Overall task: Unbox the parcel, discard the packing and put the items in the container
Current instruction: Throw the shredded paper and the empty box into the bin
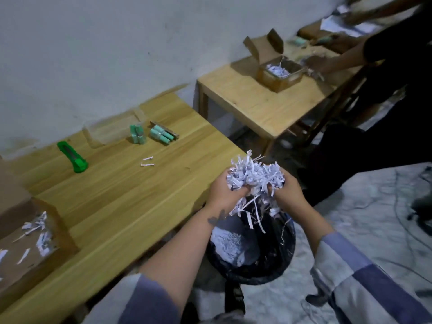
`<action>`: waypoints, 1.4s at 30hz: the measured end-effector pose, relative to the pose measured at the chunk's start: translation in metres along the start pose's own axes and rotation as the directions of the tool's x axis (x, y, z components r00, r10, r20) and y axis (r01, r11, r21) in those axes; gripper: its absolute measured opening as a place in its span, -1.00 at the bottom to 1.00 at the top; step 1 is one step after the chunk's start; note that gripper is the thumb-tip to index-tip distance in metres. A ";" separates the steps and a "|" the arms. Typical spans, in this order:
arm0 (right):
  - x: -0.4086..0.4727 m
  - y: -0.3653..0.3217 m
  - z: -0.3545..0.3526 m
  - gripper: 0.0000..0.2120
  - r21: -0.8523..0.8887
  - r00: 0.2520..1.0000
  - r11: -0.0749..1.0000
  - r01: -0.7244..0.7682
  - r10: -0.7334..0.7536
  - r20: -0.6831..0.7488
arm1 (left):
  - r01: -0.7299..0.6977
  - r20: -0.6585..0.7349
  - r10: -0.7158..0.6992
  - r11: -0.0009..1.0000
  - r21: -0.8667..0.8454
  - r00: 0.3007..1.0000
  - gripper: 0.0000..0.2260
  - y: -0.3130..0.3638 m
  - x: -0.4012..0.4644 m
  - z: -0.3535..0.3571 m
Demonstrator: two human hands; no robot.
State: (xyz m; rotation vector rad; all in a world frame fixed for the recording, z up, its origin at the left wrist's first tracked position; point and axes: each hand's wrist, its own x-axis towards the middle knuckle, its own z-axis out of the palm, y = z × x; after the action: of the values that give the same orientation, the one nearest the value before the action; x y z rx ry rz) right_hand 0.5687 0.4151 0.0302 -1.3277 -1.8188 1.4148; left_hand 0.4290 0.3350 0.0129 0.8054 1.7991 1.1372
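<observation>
My left hand [223, 191] and my right hand [288, 190] together clutch a big wad of shredded white paper [253, 175], held just off the table's right end. Strands dangle from it toward a bin lined with a black bag [284, 260], which holds more shreds. The open cardboard parcel [35, 232] sits at the table's near left with a few shreds inside. Two teal bundled items [138, 134] [162, 135] lie at the far side of the table beside a clear plastic container [109, 130].
A green box cutter [73, 157] lies on the wooden table [121, 197], with two loose paper strips [147, 161] nearby. At a second table [257, 101] another person's hands work at an open box [279, 73]. Cables trail across the floor at right.
</observation>
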 end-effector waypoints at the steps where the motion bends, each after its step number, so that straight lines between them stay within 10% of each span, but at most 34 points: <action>1: -0.002 0.013 -0.007 -0.70 0.003 0.999 0.999 -0.043 0.043 -0.017 | 0.021 0.042 -0.022 1.000 0.009 0.999 -0.33 -0.005 -0.001 0.014; 14: 0.045 0.267 0.025 -0.52 0.007 0.807 0.813 -0.582 0.577 0.129 | 0.508 0.050 -0.507 0.849 -0.144 0.861 -0.31 -0.206 0.069 0.135; 18: 0.064 0.331 0.054 -0.15 0.028 0.731 0.740 -0.672 0.657 0.184 | 0.493 0.050 -0.493 0.852 -0.176 0.869 -0.20 -0.270 0.090 0.151; 23: 0.071 0.366 0.075 -0.37 0.053 0.710 0.721 -0.691 0.663 0.236 | 0.490 0.032 -0.489 0.872 -0.015 0.871 -0.37 -0.304 0.093 0.152; 34: 0.063 0.198 0.014 -0.24 0.112 0.784 0.787 -0.607 0.569 0.248 | 0.321 0.135 -0.391 0.874 0.366 0.911 -0.56 -0.142 0.061 0.103; 42: 0.063 0.063 -0.019 -0.82 -0.193 0.932 0.963 -0.190 0.238 0.272 | 0.216 0.051 -0.254 0.897 0.385 0.966 -0.62 -0.013 0.030 0.050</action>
State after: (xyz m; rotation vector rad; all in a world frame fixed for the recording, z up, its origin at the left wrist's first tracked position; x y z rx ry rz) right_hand 0.5834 0.4799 -0.0327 -1.5038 -2.0699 1.6831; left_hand 0.4591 0.3740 -0.0203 0.8183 1.9968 0.5891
